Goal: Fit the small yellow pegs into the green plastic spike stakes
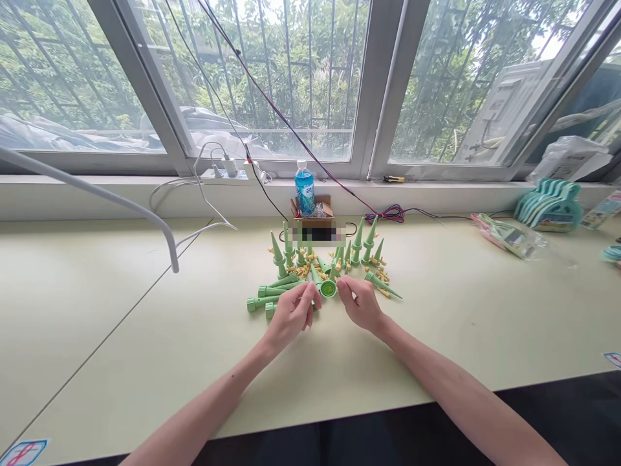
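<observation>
Both hands in over the middle of the counter [436, 278], close together around a round green end [328, 288] that faces the camera; left hand [292, 307] has fingers curled, thumb near index, right hand [361, 304] bent into a loose fist on the other side; can't tell whether either one actually grips the round end or some small piece, fingertips hide it. Green spikes: some upright [357, 243] behind the hands, points up, apparently standing on their wide caps since that's the stable end; others lying [262, 303] beside and partly under left hand, one more flat spike [385, 285] right of right hand, probably because they roll to rest on their sides. Small yellow pieces [382, 275] scattered among the spikes, likely kept there for easy reach. Cardboard box [314, 222] sits behind the pile, bottle [305, 193] upright at it, seemingly pushed back to leave working room; cable coil [391, 213] bundled at the wall, presumably out of the way
</observation>
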`<action>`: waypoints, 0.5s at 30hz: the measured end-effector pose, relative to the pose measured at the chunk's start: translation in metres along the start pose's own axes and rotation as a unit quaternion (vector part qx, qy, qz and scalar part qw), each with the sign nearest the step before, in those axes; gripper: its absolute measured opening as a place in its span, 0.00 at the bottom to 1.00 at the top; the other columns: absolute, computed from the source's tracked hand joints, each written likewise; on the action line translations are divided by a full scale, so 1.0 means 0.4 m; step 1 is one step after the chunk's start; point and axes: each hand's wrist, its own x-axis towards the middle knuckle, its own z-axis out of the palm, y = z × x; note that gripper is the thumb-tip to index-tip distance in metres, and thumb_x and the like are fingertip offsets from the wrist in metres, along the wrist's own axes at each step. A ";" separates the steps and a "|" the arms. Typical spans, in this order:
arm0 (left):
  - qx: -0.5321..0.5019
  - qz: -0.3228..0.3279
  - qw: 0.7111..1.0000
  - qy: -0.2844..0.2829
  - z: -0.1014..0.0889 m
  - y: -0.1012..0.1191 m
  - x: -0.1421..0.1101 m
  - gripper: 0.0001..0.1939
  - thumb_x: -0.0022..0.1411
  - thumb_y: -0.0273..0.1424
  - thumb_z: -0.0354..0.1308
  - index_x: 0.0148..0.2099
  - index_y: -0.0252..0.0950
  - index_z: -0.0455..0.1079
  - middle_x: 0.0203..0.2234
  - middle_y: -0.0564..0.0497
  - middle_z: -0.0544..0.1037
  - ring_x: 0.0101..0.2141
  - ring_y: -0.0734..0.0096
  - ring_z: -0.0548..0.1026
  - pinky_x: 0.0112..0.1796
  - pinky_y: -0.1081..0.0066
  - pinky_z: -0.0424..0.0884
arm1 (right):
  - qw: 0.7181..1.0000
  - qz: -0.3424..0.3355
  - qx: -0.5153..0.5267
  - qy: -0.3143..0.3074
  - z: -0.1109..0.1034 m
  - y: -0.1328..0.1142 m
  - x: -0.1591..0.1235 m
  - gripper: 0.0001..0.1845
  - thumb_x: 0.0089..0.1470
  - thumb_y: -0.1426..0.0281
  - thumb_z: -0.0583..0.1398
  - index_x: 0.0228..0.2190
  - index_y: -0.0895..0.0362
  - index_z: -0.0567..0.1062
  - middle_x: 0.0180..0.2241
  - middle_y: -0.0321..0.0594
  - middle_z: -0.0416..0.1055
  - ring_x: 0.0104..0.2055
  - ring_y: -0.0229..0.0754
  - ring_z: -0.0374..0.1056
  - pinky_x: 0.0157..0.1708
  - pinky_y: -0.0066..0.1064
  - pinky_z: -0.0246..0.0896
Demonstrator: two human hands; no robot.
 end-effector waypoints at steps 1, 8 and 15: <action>-0.011 -0.011 1.000 -0.005 -0.001 0.001 0.002 0.26 0.68 0.49 0.45 0.29 0.33 0.66 0.21 0.52 0.71 0.14 0.80 0.64 0.16 0.76 0.58 | 1.000 0.000 0.002 0.001 0.000 -0.001 0.000 0.23 0.69 0.63 0.46 0.21 0.55 0.54 0.18 0.30 0.52 0.19 0.32 0.48 0.21 0.27 0.46; -0.017 -0.074 0.995 -0.070 -0.003 0.020 -0.001 0.39 0.66 0.57 0.39 0.21 0.31 0.71 0.10 0.53 0.63 0.13 0.81 0.55 0.17 0.75 0.51 | 0.999 -0.022 0.018 -0.033 -0.001 -0.002 -0.006 0.23 0.69 0.64 0.47 0.21 0.55 0.57 0.18 0.31 0.55 0.19 0.33 0.51 0.21 0.27 0.48; 0.000 -0.085 0.990 -0.113 -0.005 0.027 -0.008 0.38 0.64 0.59 0.41 0.21 0.32 0.70 0.12 0.51 0.67 0.15 0.77 0.58 0.19 0.73 0.54 | 0.997 -0.043 0.037 -0.049 -0.002 -0.006 -0.001 0.22 0.69 0.65 0.47 0.21 0.55 0.61 0.18 0.32 0.59 0.19 0.33 0.54 0.22 0.26 0.50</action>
